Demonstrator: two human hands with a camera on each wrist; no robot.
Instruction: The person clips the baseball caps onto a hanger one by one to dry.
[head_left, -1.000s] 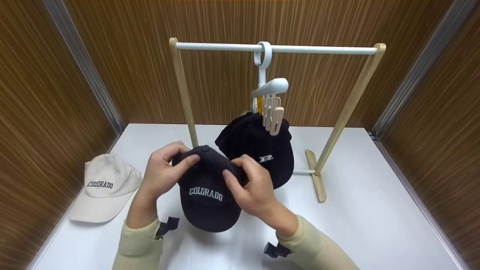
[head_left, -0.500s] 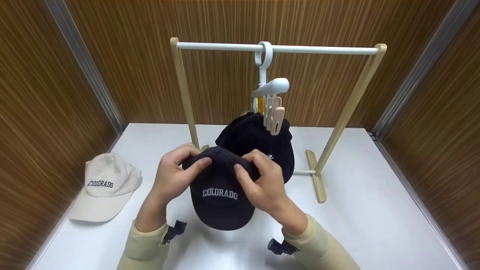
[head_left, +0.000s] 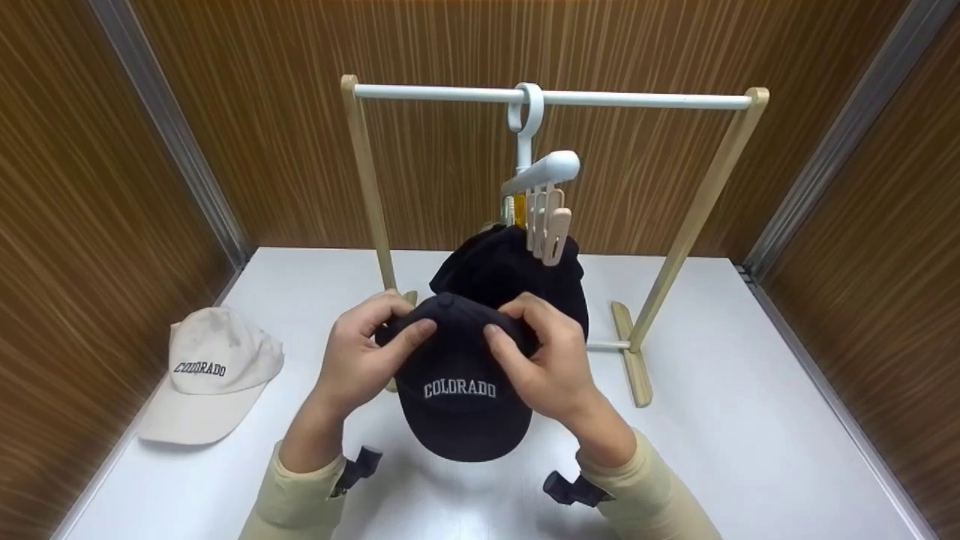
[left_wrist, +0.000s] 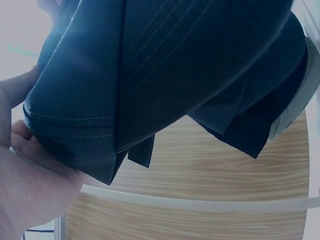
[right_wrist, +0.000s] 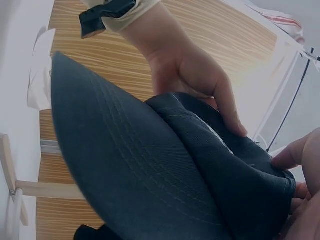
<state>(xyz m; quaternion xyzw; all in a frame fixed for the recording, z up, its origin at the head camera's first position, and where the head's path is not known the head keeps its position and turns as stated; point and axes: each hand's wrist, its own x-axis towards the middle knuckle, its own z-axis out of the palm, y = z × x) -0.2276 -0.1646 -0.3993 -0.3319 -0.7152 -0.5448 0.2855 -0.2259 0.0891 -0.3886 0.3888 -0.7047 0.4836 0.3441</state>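
Observation:
Between both hands hangs a dark navy baseball cap with white COLORADO lettering, its brim pointing down toward me. My left hand pinches the crown's left side, thumb in front and fingers behind. On the other side my right hand pinches the crown the same way. Right behind it, a black cap hangs from a white hanger by beige clips; the held cap hides much of it. In the right wrist view the held cap's brim and both hands show.
A cream COLORADO cap lies on the white table at the left. The hanger hooks over the white rail of a rack with wooden legs. Wood-grain walls enclose the back and sides.
Both hands have moved to the right with the navy cap, which now covers the lettering on the hanging black cap. The hanger's near end has shifted slightly upward. The cream cap has not moved.

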